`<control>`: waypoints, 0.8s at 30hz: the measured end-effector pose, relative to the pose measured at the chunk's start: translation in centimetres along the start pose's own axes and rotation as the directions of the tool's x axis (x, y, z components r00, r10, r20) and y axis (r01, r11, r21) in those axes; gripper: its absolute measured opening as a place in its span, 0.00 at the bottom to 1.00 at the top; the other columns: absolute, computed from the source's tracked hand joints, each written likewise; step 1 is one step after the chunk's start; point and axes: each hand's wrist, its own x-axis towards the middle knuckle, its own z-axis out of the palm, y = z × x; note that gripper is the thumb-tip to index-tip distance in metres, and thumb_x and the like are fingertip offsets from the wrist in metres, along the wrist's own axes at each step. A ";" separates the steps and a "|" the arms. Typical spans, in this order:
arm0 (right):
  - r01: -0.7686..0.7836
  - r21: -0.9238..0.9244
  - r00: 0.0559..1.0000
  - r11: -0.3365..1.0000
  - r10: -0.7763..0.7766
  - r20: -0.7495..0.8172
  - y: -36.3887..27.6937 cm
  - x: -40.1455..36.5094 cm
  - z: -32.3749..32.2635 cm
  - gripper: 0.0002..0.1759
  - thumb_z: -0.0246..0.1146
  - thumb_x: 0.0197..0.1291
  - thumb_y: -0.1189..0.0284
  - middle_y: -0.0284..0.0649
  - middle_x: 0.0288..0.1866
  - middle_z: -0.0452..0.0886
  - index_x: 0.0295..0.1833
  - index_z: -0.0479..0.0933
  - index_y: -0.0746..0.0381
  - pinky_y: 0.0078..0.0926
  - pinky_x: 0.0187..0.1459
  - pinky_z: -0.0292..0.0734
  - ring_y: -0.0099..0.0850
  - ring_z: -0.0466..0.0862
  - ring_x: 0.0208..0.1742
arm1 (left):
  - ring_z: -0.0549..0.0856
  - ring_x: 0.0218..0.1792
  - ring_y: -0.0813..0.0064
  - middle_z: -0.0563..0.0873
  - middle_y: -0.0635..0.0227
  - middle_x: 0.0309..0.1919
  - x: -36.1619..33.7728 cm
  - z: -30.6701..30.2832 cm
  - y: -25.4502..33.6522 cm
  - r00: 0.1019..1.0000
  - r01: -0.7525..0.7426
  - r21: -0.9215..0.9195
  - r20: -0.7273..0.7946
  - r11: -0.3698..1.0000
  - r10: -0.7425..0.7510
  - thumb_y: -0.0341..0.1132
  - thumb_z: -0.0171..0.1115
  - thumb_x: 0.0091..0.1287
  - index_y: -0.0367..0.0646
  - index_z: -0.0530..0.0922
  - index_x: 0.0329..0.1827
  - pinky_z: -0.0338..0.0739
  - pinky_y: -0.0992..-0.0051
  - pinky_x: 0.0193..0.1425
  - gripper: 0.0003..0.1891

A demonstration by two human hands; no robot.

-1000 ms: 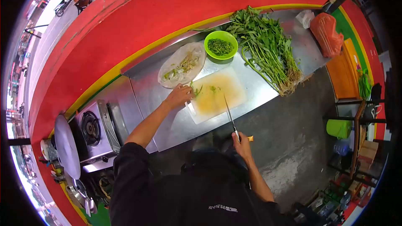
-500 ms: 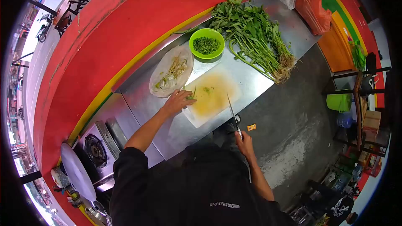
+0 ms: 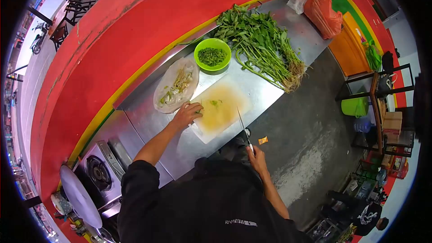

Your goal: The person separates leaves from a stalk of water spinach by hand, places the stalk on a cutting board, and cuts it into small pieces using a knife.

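Observation:
My right hand (image 3: 257,158) grips the handle of a long kitchen knife (image 3: 243,125). Its blade points up and away, off the near right side of the cutting board (image 3: 234,96). At the board's left edge is my left hand (image 3: 188,114), fingers curled together; a hint of green shows by the fingertips, the rest is hidden. A few chopped green bits (image 3: 214,102) lie on the yellow-stained board. Beside my left hand sits a clear plastic bag (image 3: 163,77) with stem and root trimmings. Behind the board stands a lime-green bowl (image 3: 228,58) of chopped greens (image 3: 211,56).
A large bunch of leafy greens (image 3: 256,40) lies on the steel counter (image 3: 148,92), roots toward its front edge. A red plastic bag (image 3: 321,15) stands at the far end. To the left is a gas stove (image 3: 98,171). A person (image 3: 360,213) is at the lower right.
The whole view has shifted slightly as my head moved. Less green shows at my left fingertips. My right hand still holds the knife beside the board.

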 end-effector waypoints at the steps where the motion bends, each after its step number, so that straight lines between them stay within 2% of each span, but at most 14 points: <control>1: -0.003 0.001 1.000 1.000 0.003 0.000 -0.1 -0.2 0.2 0.25 0.59 0.73 0.54 0.48 0.23 0.78 0.43 0.79 0.69 0.41 0.30 0.72 0.35 0.79 0.24 | 0.75 0.68 0.70 0.82 0.72 0.59 -0.3 0.0 0.1 1.000 -0.001 -0.002 0.002 1.000 0.001 0.28 0.71 0.46 0.52 0.84 0.47 0.65 0.58 0.69 0.21; 3: -0.047 -0.026 0.999 0.999 0.047 0.025 -0.3 -0.1 0.4 0.24 0.60 0.73 0.54 0.50 0.25 0.81 0.45 0.79 0.69 0.41 0.32 0.75 0.39 0.83 0.26 | 0.78 0.66 0.73 0.84 0.75 0.53 -0.3 0.2 0.0 0.999 -0.038 0.034 0.038 0.999 0.037 0.32 0.69 0.49 0.52 0.84 0.48 0.67 0.58 0.67 0.20; 4: -0.047 -0.026 0.999 0.999 0.048 0.018 -0.2 0.0 0.6 0.24 0.60 0.73 0.54 0.50 0.25 0.81 0.45 0.79 0.69 0.41 0.32 0.75 0.39 0.83 0.26 | 0.78 0.66 0.73 0.84 0.75 0.53 -0.1 0.5 -0.1 0.998 -0.044 0.033 0.034 0.998 0.043 0.32 0.69 0.49 0.52 0.84 0.48 0.67 0.58 0.67 0.20; 7: -0.016 -0.067 1.000 0.998 0.016 0.000 -0.3 0.0 1.1 0.23 0.61 0.72 0.55 0.55 0.29 0.83 0.46 0.79 0.68 0.45 0.34 0.76 0.52 0.86 0.32 | 0.81 0.61 0.72 0.85 0.74 0.47 -0.2 1.0 0.0 0.998 -0.055 0.019 -0.042 0.998 0.056 0.31 0.68 0.49 0.49 0.84 0.49 0.69 0.60 0.64 0.20; 9: -0.018 -0.062 1.000 0.998 0.019 0.003 -0.4 0.1 1.5 0.23 0.60 0.73 0.55 0.55 0.29 0.82 0.46 0.79 0.68 0.45 0.35 0.76 0.53 0.85 0.32 | 0.83 0.54 0.71 0.85 0.72 0.43 -0.1 1.0 0.2 0.999 0.000 -0.035 -0.034 0.999 -0.002 0.30 0.69 0.48 0.49 0.85 0.48 0.71 0.64 0.61 0.20; 10: -0.019 -0.056 1.000 0.998 0.019 0.007 -0.5 0.1 1.7 0.22 0.60 0.73 0.55 0.55 0.29 0.82 0.46 0.79 0.68 0.46 0.36 0.76 0.53 0.85 0.32 | 0.83 0.54 0.71 0.85 0.72 0.43 -0.1 0.8 0.4 0.999 0.001 -0.035 -0.035 0.999 -0.002 0.30 0.69 0.48 0.49 0.85 0.48 0.71 0.64 0.61 0.20; 12: -0.008 -0.057 0.999 0.998 0.010 0.032 -1.5 -0.1 1.6 0.22 0.59 0.74 0.56 0.55 0.29 0.82 0.45 0.79 0.67 0.46 0.36 0.76 0.53 0.85 0.33 | 0.83 0.45 0.70 0.83 0.70 0.38 0.1 0.9 1.0 0.992 0.049 -0.077 -0.110 0.996 -0.057 0.27 0.62 0.55 0.47 0.85 0.45 0.72 0.66 0.55 0.14; 16: 0.022 -0.048 0.994 0.999 -0.017 0.108 -2.6 0.4 2.5 0.21 0.57 0.75 0.56 0.53 0.30 0.83 0.48 0.78 0.66 0.46 0.38 0.76 0.54 0.85 0.35 | 0.83 0.45 0.69 0.84 0.71 0.38 0.5 2.4 2.6 0.962 0.156 -0.142 -0.200 0.977 -0.183 0.27 0.63 0.56 0.47 0.85 0.44 0.72 0.67 0.55 0.13; 18: 0.021 -0.030 0.992 0.999 -0.017 0.128 -2.6 0.7 3.2 0.21 0.56 0.76 0.55 0.54 0.32 0.84 0.52 0.76 0.65 0.50 0.39 0.75 0.56 0.85 0.37 | 0.84 0.45 0.69 0.85 0.70 0.39 0.8 3.5 3.3 0.914 0.229 -0.181 -0.298 0.956 -0.276 0.27 0.65 0.56 0.47 0.85 0.43 0.72 0.67 0.54 0.12; 21: 0.066 -0.142 0.979 0.988 -0.036 0.200 -3.1 1.2 4.1 0.21 0.55 0.76 0.55 0.59 0.34 0.84 0.49 0.74 0.65 0.56 0.41 0.74 0.60 0.85 0.41 | 0.84 0.45 0.68 0.85 0.71 0.41 0.7 4.3 4.1 0.886 0.285 -0.164 -0.331 0.944 -0.325 0.28 0.66 0.58 0.47 0.85 0.43 0.72 0.66 0.54 0.10; 24: 0.101 -0.173 0.977 0.980 -0.065 0.203 -3.4 1.6 4.9 0.21 0.55 0.76 0.55 0.60 0.34 0.84 0.48 0.74 0.65 0.56 0.40 0.74 0.62 0.84 0.41 | 0.83 0.46 0.68 0.84 0.71 0.43 0.6 4.1 4.4 0.880 0.316 -0.112 -0.335 0.942 -0.335 0.29 0.67 0.59 0.46 0.84 0.43 0.72 0.65 0.54 0.09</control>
